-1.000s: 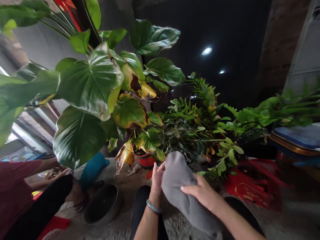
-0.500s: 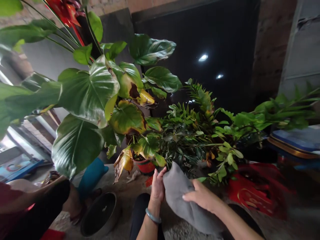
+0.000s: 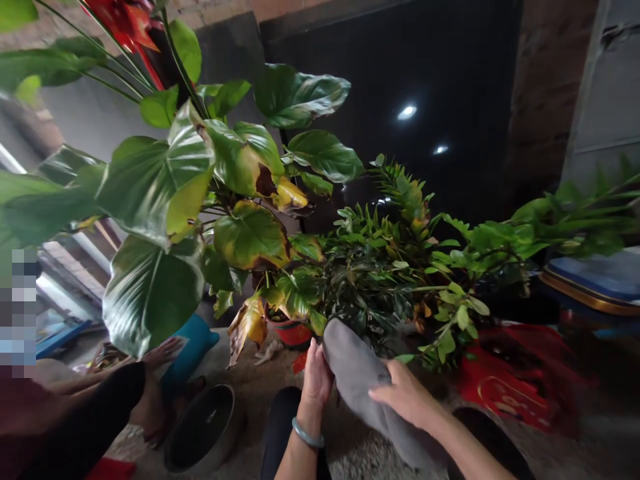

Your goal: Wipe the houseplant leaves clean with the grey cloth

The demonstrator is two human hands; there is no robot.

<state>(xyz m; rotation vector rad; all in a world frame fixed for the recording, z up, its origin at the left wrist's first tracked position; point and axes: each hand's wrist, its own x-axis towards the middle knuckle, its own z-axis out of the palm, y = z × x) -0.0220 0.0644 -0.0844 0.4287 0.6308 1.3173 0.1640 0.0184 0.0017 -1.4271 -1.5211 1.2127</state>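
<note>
A soft grey cloth (image 3: 357, 380) with a rounded upper end slants across the space in front of my knees. My right hand (image 3: 403, 393) grips its right side, the thumb lying over the top and the other fingers partly hidden. Along the cloth's upper left edge, my left hand (image 3: 317, 373) stands upright with its fingers stretched out, close against the fabric. Whether the left fingertips touch the cloth is hard to see. A pale bangle (image 3: 307, 433) circles my left wrist. The lower end of the cloth passes behind my right forearm.
Large potted plants (image 3: 250, 233) with green and yellowing leaves fill the space ahead. A dark round basin (image 3: 200, 430) sits on the floor at left, near another person's leg (image 3: 113, 407). Red bags (image 3: 520, 383) and a blue-lidded box (image 3: 595, 280) are at right.
The cloth's upper end has turned from pointed to rounded, and its body looks narrower. My left fingers have come closer together. At left, the other person's hand now shows near the blue object.
</note>
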